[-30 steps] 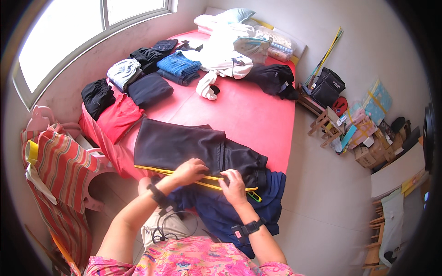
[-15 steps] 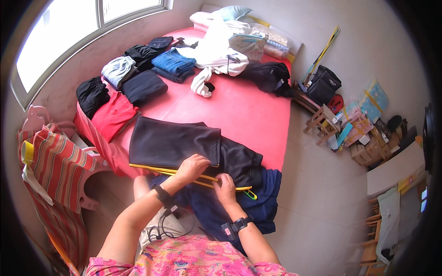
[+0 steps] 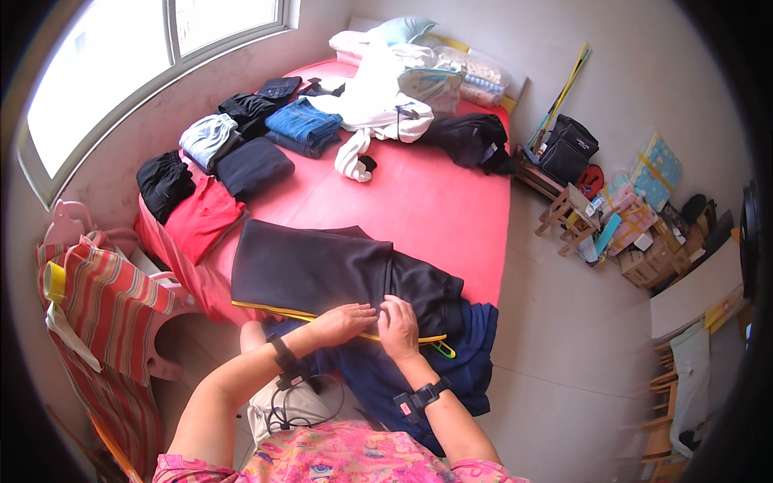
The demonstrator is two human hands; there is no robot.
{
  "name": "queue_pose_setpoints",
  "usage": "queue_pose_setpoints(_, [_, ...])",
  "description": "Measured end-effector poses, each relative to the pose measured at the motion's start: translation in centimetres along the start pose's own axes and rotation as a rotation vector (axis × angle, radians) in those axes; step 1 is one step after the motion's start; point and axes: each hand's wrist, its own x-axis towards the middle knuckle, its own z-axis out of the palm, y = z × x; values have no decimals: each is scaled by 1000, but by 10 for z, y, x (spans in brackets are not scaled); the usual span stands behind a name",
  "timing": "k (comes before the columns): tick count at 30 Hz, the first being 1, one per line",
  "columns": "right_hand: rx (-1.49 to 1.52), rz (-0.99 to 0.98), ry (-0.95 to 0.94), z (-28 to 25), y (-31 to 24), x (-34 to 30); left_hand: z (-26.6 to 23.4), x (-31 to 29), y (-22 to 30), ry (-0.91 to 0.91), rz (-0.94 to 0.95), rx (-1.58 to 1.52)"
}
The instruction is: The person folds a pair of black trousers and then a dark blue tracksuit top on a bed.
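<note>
Folded black trousers (image 3: 310,262) with yellow piping along the near edge lie across the near end of the bed. My left hand (image 3: 346,324) rests on them with its fingers stretched out flat, near the piping. Close beside it, my right hand (image 3: 398,328) has its fingers bent over the trousers' cloth, seemingly gripping it; the fingertips are partly hidden. A navy garment (image 3: 447,386) lies under the trousers and hangs toward me. A small green loop (image 3: 443,349) shows at the right end of the piping.
Folded jeans (image 3: 304,119), dark folded clothes (image 3: 255,171), a red garment (image 3: 205,216) and a white garment (image 3: 382,119) lie farther back on the pink-sheeted bed (image 3: 451,217). A striped cloth (image 3: 113,310) drapes over a pink chair at left. A wooden stool (image 3: 568,213) stands at right.
My left hand has lowered and flattened onto the trousers. My right hand has moved up slightly onto the cloth beside it. The trousers' near edges now lie closer together.
</note>
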Motion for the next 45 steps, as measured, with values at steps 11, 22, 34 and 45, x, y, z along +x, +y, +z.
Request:
queue_pose_setpoints(11, [-20,-13,-130,19,15,-9,-38,33,-75,301,-392,115])
queue_pose_setpoints(22, [-2,682,-197,17,3,11,-24,86,-133,-143,-714,230])
queue_pose_setpoints(34, [762,749,-479,-17,9,18,-47,99,-131,-93,-541,-384])
queue_pose_setpoints(45, [461,709,-345,-35,28,24,-60,71,-90,-75,-467,-304])
